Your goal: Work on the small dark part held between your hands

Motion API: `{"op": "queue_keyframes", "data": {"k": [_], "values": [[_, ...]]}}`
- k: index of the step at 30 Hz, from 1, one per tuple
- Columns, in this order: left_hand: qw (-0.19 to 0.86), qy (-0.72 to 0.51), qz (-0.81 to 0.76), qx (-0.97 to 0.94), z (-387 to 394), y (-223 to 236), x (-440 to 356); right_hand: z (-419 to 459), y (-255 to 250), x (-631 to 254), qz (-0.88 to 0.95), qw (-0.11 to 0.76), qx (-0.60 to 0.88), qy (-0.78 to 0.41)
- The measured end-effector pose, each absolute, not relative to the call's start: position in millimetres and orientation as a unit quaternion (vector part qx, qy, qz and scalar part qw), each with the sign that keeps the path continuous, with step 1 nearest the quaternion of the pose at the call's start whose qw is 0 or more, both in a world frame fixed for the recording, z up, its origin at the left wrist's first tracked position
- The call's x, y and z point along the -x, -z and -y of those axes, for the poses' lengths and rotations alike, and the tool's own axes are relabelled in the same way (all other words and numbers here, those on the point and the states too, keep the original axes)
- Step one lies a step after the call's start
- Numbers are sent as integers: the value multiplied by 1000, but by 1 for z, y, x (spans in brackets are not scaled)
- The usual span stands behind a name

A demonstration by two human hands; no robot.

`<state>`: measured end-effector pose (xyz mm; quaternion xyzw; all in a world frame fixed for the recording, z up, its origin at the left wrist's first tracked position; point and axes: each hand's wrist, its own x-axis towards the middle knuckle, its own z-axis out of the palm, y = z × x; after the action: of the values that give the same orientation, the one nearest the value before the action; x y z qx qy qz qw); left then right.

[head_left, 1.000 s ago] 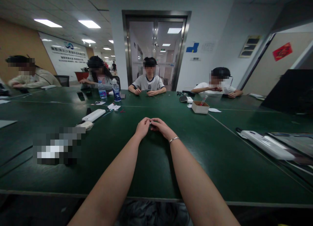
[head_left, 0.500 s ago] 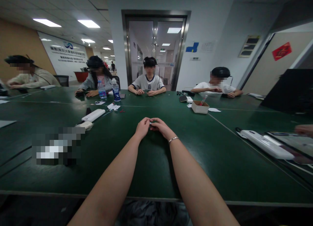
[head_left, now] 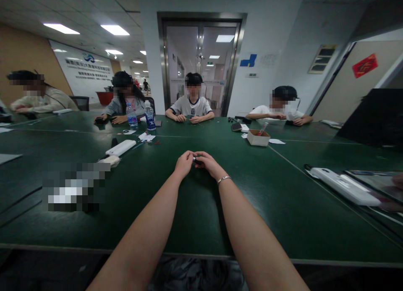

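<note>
My left hand and my right hand meet above the middle of the green table. Between their fingertips sits a small dark object with a shiny silvery part, mostly covered by the fingers, so its kind cannot be made out. Both hands are closed, with bent fingers pinching it from either side. A silver bracelet circles my right wrist.
On the left lie a white power bank and a blurred-out object. Two bottles stand farther back. A small open box and a white device are on the right. Several people sit around the table.
My hands stay nearly in place; slightly more of the silvery part shows between the fingers. Another person's hand has come in at the right edge. A person at the left has lowered their hands to the table.
</note>
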<state>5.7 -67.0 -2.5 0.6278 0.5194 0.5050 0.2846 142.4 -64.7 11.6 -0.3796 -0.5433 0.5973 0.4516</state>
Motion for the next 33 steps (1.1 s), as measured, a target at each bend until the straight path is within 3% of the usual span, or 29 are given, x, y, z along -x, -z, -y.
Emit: {"op": "queue_keyframes", "data": {"k": [33], "values": [[303, -513, -511, -619, 66, 0, -3, 68, -11, -146, 608, 441, 364, -551]]}}
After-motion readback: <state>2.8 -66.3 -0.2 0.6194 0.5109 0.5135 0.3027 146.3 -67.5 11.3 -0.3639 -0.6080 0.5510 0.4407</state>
